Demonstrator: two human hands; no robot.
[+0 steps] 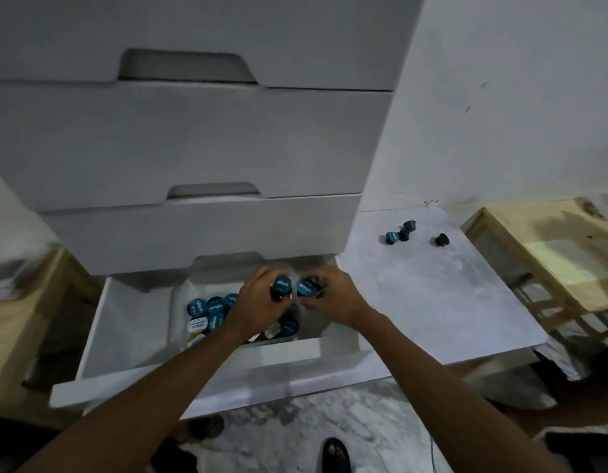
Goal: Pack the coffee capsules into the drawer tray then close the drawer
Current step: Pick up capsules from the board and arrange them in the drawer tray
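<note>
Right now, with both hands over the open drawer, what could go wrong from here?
1. The left hand and right hand each grip capsules above the tray; one could slip and land beside it, on the bare floor of the drawer.
2. A few loose capsules lie on the white table; shutting the drawer now would probably leave them unpacked.

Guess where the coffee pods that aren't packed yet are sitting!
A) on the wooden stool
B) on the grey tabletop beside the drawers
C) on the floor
B: the loose capsules lie on the grey tabletop, right of the open drawer.
</note>
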